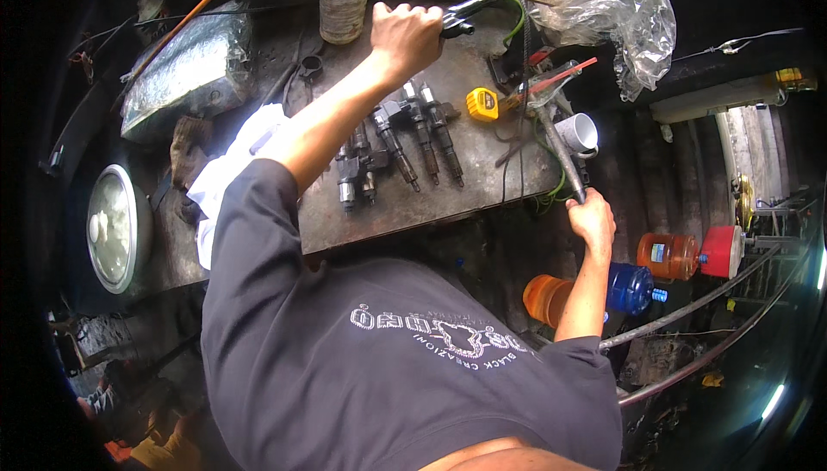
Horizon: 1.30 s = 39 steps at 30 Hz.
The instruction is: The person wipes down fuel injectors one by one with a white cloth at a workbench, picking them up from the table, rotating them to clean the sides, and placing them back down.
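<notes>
At the far side of the metal workbench (388,217), my left hand (405,36) is closed around a black tool (468,16) whose kind I cannot make out. My right hand (593,219) grips the lower end of a long metal bar (562,154) beyond the bench's right edge. The bar slants up to the left toward clutter that hides its far end. Several fuel injectors (425,139) lie side by side between my arms. Right of them sits a yellow tape measure (482,104). A white mug (582,132) is close beside the bar.
A metal can (345,1) stands at the back, left of a clear plastic bag (603,10). White cloth (233,169) and a plastic-wrapped box (194,74) lie left, above a round lidded pot (116,228). Cables hang over the bench. Large bottles (631,288) and curved rails (698,303) are lower right.
</notes>
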### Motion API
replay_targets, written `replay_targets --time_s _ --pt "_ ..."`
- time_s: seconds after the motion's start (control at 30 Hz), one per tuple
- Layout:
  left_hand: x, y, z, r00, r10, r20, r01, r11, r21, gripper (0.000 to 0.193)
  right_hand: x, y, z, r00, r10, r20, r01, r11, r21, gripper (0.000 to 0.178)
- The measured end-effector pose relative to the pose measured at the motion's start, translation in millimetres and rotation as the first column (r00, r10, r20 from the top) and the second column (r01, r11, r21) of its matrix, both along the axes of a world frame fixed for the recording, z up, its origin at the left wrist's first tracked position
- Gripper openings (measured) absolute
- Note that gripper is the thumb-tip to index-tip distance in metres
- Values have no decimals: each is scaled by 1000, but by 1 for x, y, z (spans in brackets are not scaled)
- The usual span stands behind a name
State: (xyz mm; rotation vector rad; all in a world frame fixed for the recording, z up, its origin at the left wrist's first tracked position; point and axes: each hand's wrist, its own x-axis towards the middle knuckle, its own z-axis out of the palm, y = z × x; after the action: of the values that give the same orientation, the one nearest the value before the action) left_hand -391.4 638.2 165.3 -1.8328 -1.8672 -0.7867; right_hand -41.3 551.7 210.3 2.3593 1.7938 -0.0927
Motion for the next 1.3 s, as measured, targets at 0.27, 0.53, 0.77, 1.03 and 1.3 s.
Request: replay_targets --time_s 0.27,0.53,0.77,1.03,1.3 --pt "-2 51 5 997 -23 80 15 995 103 28 3 1 -1 999 -29 -33 29 1000 3 38" --pt "-22 44 -13 995 -59 -79 74 976 203 33 0 -3 -6 997 -50 -55 51 999 8 36" --pt "-21 41 -13 977 -157 -145 196 926 321 7 -1 -8 -18 998 -58 -38 58 998 9 37" --pt "-23 31 -18 992 -104 -68 113 981 156 30 2 -9 -27 996 -72 -56 73 997 20 37" --pt "-38 3 -15 989 -98 -114 126 955 270 29 9 -11 -40 996 -49 -72 53 998 42 32"
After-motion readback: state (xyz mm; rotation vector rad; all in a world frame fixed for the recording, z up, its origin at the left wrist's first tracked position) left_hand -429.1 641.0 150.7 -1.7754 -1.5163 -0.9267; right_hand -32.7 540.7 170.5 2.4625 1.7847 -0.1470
